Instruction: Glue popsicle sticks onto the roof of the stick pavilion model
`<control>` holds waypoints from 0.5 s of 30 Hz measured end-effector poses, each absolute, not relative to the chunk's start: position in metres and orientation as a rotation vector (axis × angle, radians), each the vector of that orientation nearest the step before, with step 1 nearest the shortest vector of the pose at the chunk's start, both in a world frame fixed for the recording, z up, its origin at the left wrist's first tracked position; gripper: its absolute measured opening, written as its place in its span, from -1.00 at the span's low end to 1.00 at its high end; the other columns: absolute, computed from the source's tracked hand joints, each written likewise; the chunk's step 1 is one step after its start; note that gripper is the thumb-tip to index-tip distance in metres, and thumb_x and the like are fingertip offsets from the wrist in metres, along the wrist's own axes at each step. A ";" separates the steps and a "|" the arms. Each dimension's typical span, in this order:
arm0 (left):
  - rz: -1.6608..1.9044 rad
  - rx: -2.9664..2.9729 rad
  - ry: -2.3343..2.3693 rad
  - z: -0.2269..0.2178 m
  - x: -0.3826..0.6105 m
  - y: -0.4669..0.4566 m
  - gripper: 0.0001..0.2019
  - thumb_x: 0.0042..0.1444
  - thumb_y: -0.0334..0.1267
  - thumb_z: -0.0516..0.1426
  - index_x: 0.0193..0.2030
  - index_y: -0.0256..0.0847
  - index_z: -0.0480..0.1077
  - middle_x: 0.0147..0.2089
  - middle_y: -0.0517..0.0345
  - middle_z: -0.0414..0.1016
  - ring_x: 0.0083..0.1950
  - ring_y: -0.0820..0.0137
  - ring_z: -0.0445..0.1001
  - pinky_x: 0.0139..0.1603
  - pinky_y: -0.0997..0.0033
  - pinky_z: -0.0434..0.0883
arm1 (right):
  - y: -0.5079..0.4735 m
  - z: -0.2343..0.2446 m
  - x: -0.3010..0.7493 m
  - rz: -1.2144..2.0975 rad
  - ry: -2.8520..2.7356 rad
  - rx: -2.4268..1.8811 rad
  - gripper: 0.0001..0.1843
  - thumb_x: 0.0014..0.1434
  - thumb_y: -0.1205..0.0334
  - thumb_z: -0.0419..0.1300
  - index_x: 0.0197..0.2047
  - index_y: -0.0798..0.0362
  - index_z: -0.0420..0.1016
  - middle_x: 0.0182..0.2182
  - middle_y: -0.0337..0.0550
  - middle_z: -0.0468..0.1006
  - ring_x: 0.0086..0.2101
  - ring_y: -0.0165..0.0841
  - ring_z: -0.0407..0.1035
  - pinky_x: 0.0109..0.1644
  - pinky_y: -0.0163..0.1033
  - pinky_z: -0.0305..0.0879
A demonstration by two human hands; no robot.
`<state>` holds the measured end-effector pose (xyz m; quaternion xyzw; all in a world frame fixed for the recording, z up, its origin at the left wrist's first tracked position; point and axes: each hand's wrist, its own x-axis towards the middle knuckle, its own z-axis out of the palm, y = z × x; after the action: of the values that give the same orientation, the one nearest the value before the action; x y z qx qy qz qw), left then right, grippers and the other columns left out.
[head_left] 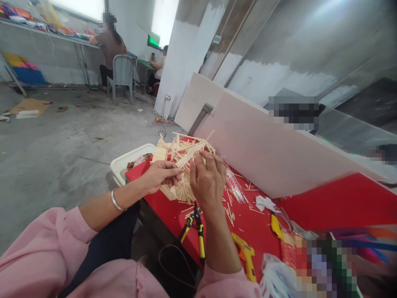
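Note:
Pale thin wooden sticks fan out between my hands, above a loose heap of the same sticks. My left hand is closed, with thumb and forefinger pinched at the near ends of a few of them. My right hand is bent over the sticks' right side, its fingers curved and apart, the fingertips close to them; contact is hard to make out. Beneath the hands lies a fan of glued-looking sticks, partly covered. Yellow-and-black cutting pliers rest just below, beside my right forearm.
On the red table lie a yellow glue gun, a clear plastic bag, stick offcuts and a crumpled white tissue. A white board stands along the far side. A white bin is at left. Two people sit farther back.

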<state>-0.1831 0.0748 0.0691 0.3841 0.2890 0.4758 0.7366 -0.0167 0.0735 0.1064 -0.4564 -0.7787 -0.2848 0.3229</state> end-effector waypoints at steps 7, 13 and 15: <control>0.991 0.807 0.641 0.071 -0.185 0.077 -0.85 0.06 -0.33 0.30 -0.42 -0.38 0.47 -0.51 0.15 0.52 -0.63 0.60 0.40 -0.65 0.65 0.30 | 0.075 0.108 -0.018 -0.724 -2.050 -1.200 -0.64 0.32 0.19 0.07 0.09 0.15 0.48 0.05 0.03 0.52 0.06 -0.11 0.31 0.12 0.01 0.23; 0.994 0.827 0.646 0.067 -0.182 0.080 -0.81 0.03 -0.27 0.34 -0.39 -0.37 0.49 -0.52 0.17 0.52 -0.62 0.61 0.40 -0.61 0.65 0.33 | 0.075 0.109 -0.018 -0.750 -2.047 -1.190 -0.64 0.32 0.17 0.08 0.08 0.15 0.49 0.05 0.01 0.53 0.05 -0.11 0.31 0.12 0.00 0.23; 0.998 0.853 0.662 0.067 -0.183 0.081 -0.79 0.02 -0.24 0.35 -0.42 -0.36 0.48 -0.53 0.17 0.51 -0.61 0.61 0.40 -0.60 0.65 0.32 | 0.076 0.108 -0.017 -0.743 -2.052 -1.188 -0.64 0.32 0.18 0.08 0.08 0.17 0.49 0.05 0.03 0.53 0.05 -0.11 0.31 0.12 0.00 0.24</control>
<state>-0.1826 0.0810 0.0666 0.3891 0.3021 0.4553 0.7417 -0.0174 0.0757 0.1081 -0.4525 -0.7818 -0.2830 0.3225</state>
